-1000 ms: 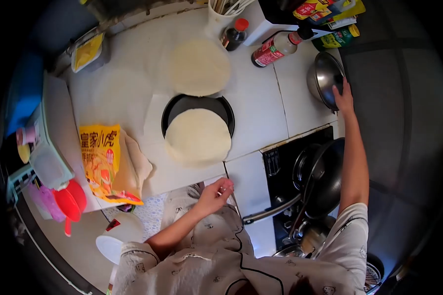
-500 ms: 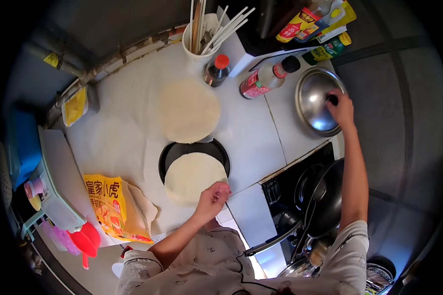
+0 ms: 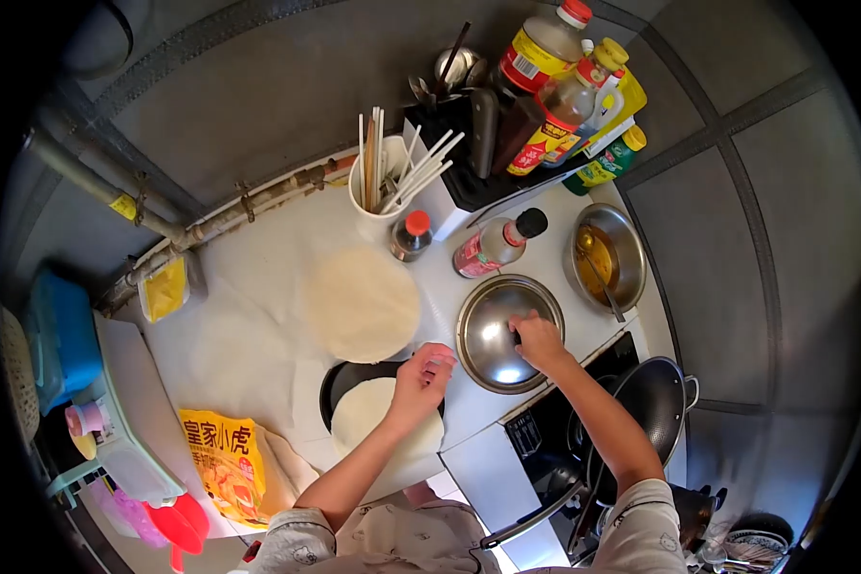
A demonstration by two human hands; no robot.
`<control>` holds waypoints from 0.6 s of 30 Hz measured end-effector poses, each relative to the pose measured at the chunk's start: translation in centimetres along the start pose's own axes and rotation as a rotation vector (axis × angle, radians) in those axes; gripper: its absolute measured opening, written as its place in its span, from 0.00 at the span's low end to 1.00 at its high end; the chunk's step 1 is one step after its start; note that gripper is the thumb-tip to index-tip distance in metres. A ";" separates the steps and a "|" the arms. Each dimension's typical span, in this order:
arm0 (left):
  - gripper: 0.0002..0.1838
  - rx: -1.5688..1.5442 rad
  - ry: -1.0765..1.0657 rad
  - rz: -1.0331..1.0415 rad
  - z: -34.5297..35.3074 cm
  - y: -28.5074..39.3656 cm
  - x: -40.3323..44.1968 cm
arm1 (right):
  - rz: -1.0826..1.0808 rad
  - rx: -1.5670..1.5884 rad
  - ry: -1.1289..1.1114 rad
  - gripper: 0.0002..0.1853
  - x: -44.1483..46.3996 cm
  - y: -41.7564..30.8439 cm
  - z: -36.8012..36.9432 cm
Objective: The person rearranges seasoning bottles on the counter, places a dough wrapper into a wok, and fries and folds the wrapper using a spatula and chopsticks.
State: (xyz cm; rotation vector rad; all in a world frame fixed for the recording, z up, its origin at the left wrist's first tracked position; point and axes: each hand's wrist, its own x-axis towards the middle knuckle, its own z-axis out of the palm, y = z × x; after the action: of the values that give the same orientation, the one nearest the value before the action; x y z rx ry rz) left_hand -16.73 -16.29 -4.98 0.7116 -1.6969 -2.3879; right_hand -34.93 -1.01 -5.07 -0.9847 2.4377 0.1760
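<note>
My right hand [image 3: 538, 342] grips the knob of a domed steel lid [image 3: 496, 362], which is over the white counter beside the black pan. Whether the lid rests on the counter, I cannot tell. Over the pan's rim, my left hand [image 3: 423, 381] has its fingers curled in, with nothing showing in them. Below it, a round flat dough sheet [image 3: 368, 416] lies in the black pan [image 3: 340, 381]. Another pale dough round [image 3: 362, 304] lies on the counter just behind the pan. To the right stands a steel bowl [image 3: 631, 251] with brownish liquid and a spoon [image 3: 603, 285].
Behind the lid stand a sauce bottle [image 3: 488, 251], a small red-capped bottle [image 3: 411, 237] and a cup of chopsticks [image 3: 392, 182]. At the right are the stove and a black wok [image 3: 652, 411]. A yellow food bag [image 3: 225, 469] lies at the left, near a red scoop [image 3: 182, 524].
My right hand has lifted the lid off the bowl and carried it left, uncovering the liquid and spoon. My left hand has risen towards the pan's back rim. The view has shifted.
</note>
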 end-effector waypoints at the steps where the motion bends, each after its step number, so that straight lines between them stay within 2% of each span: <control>1: 0.06 -0.010 -0.010 -0.007 0.0 0.1 0.0 | 0.004 0.009 0.004 0.22 0.3 0.1 0.0; 4: 0.07 0.001 0.021 -0.012 0.0 -0.7 0.1 | 0.013 0.104 0.070 0.30 0.6 0.3 -2.0; 6: 0.07 -0.013 0.015 -0.039 0.0 -0.8 -0.1 | -0.086 0.386 0.633 0.38 1.5 -0.3 -4.9; 8: 0.07 -0.043 0.000 -0.078 0.3 -1.0 -0.1 | -0.043 0.623 0.773 0.41 1.6 -2.8 -10.1; 11: 0.07 -0.053 -0.034 -0.118 1.3 -1.3 0.3 | -0.117 0.699 0.728 0.37 2.5 -4.6 -12.7; 14: 0.07 -0.066 -0.062 -0.132 2.2 -1.3 0.6 | -0.115 0.638 0.693 0.28 4.3 -3.8 -11.9; 15: 0.07 -0.068 -0.068 -0.133 2.2 -1.2 0.7 | -0.110 0.642 0.783 0.21 4.8 -3.3 -11.8; 18: 0.06 -0.073 -0.070 -0.147 2.0 -0.9 0.9 | 0.047 0.659 0.934 0.19 6.0 0.1 -11.7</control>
State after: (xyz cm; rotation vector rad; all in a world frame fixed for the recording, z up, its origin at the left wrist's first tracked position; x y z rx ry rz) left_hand -18.24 -14.57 -5.55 0.7752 -1.6265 -2.5874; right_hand -43.37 -8.12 2.14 -0.7736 2.9424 -1.2510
